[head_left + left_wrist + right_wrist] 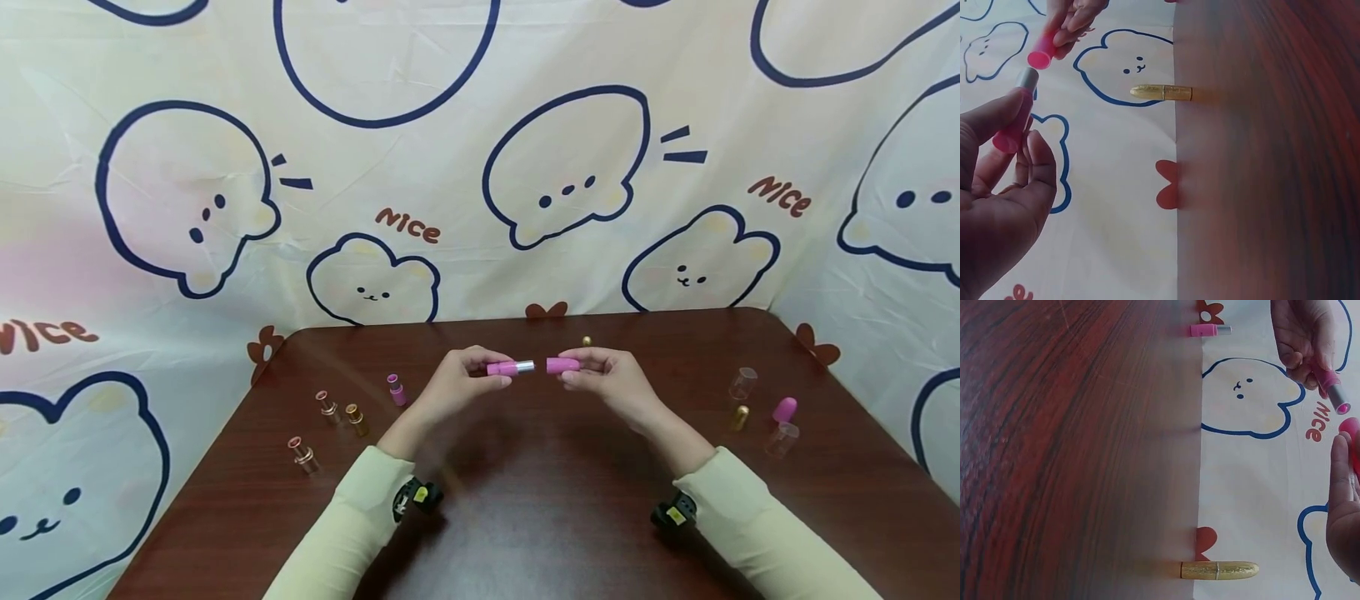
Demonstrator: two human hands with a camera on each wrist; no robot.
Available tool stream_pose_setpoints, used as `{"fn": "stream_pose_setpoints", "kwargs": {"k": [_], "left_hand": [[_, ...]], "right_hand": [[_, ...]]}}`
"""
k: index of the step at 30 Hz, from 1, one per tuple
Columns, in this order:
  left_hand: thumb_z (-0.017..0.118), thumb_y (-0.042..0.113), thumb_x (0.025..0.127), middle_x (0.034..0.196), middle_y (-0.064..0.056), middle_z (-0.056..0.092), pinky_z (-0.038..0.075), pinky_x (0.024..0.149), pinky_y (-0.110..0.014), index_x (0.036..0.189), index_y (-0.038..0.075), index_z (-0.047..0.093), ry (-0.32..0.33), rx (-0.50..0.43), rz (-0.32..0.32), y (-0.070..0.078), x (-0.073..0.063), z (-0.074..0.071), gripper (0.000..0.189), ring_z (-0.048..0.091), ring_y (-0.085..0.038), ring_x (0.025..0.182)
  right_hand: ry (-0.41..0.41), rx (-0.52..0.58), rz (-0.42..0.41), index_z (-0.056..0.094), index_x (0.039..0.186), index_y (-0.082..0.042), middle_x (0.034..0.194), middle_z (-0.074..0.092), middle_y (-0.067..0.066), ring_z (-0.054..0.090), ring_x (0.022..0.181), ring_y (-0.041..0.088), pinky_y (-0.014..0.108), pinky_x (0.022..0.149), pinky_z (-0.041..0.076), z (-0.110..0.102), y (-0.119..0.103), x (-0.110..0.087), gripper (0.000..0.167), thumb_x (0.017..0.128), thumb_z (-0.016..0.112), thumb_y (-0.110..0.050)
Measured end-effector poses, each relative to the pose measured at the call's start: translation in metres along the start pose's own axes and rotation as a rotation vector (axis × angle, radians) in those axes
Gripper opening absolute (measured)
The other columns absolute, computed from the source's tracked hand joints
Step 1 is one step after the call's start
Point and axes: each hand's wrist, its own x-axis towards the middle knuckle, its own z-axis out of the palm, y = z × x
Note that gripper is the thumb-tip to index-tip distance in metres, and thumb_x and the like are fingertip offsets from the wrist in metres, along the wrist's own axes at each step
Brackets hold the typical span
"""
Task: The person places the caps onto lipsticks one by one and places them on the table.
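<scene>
Above the back of the table, my left hand (457,385) pinches a pink lipstick tube (502,368) between thumb and fingers. Its silver collar (1027,79) points right. Facing it, a pink lipstick cap (561,365) is held by the thumb and fingertips of my right hand (621,390). A small gap separates the cap's open end from the collar. In the right wrist view the tube (1330,382) slants toward the cap (1350,427), which is partly cut off by the frame edge.
A closed gold lipstick (1161,92) stands upright at the back. On the left stand an uncapped pink lipstick (396,390), a gold one (356,419) and two clear-based ones (303,455). Clear caps (743,383), a gold cap (739,417) and another pink cap (784,409) are at right.
</scene>
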Motion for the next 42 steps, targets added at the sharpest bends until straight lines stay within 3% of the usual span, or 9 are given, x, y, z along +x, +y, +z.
{"fn": "stream_pose_setpoints", "kwargs": {"k": [9,19,25,28,32,35,37,42], "left_hand": [[0.075,0.02,0.087,0.105,-0.004,0.066,0.052,0.081,-0.044,0.112,0.014,0.072,-0.015,-0.111,-0.038,0.001,0.003,0.006,0.026,0.056,-0.028,0.095],[0.075,0.018,0.086,0.106,-0.006,0.066,0.05,0.084,-0.048,0.114,0.009,0.071,-0.007,-0.129,-0.057,0.003,0.006,0.012,0.029,0.056,-0.026,0.095],[0.073,0.013,0.087,0.108,-0.006,0.065,0.05,0.085,-0.047,0.117,0.005,0.069,-0.016,-0.143,-0.083,0.006,0.008,0.014,0.031,0.054,-0.026,0.096],[0.072,0.01,0.087,0.106,-0.008,0.065,0.05,0.084,-0.047,0.115,0.001,0.069,-0.027,-0.156,-0.073,0.02,0.003,0.013,0.029,0.054,-0.025,0.094],[0.071,0.008,0.088,0.103,-0.008,0.066,0.051,0.078,-0.036,0.114,-0.001,0.069,-0.037,-0.164,-0.066,0.037,-0.004,0.012,0.028,0.054,-0.023,0.092],[0.071,0.008,0.088,0.102,-0.008,0.066,0.049,0.076,-0.03,0.114,-0.001,0.069,-0.039,-0.17,-0.082,0.037,-0.003,0.012,0.028,0.054,-0.023,0.092],[0.071,0.009,0.088,0.103,-0.007,0.066,0.049,0.079,-0.035,0.114,0.0,0.069,-0.039,-0.181,-0.086,0.037,-0.003,0.013,0.028,0.054,-0.023,0.092],[0.071,0.008,0.088,0.103,-0.007,0.066,0.049,0.083,-0.043,0.114,-0.001,0.069,-0.038,-0.193,-0.092,0.036,-0.003,0.014,0.028,0.054,-0.023,0.092]], "right_hand": [[0.003,0.086,-0.008,0.064,0.121,0.002,0.106,0.069,0.016,0.068,0.095,0.035,0.035,0.083,0.052,0.006,0.001,0.002,0.042,0.085,0.076,-0.016],[-0.016,0.125,-0.023,0.064,0.12,0.003,0.107,0.069,0.016,0.07,0.092,0.025,0.036,0.082,0.053,0.01,-0.002,0.002,0.039,0.086,0.075,-0.012],[-0.026,0.141,-0.013,0.063,0.121,0.005,0.107,0.069,0.015,0.066,0.099,0.037,0.037,0.083,0.052,0.013,-0.002,0.003,0.04,0.086,0.075,-0.012],[-0.03,0.145,-0.012,0.063,0.121,0.004,0.107,0.069,0.015,0.067,0.099,0.035,0.037,0.083,0.052,0.014,-0.002,0.003,0.04,0.086,0.075,-0.012],[-0.029,0.146,-0.017,0.063,0.121,0.006,0.108,0.069,0.017,0.069,0.094,0.03,0.036,0.082,0.053,0.016,0.0,0.005,0.04,0.086,0.075,-0.011],[-0.024,0.138,-0.007,0.063,0.121,0.007,0.11,0.068,0.019,0.066,0.097,0.038,0.036,0.083,0.052,0.017,0.002,0.006,0.041,0.086,0.075,-0.01],[-0.021,0.13,0.005,0.063,0.121,0.006,0.111,0.068,0.019,0.064,0.099,0.042,0.036,0.084,0.052,0.017,0.003,0.007,0.041,0.086,0.075,-0.01],[-0.018,0.14,0.028,0.063,0.121,0.006,0.11,0.068,0.019,0.068,0.095,0.036,0.035,0.084,0.052,0.019,0.002,0.007,0.04,0.086,0.074,-0.01]]}}
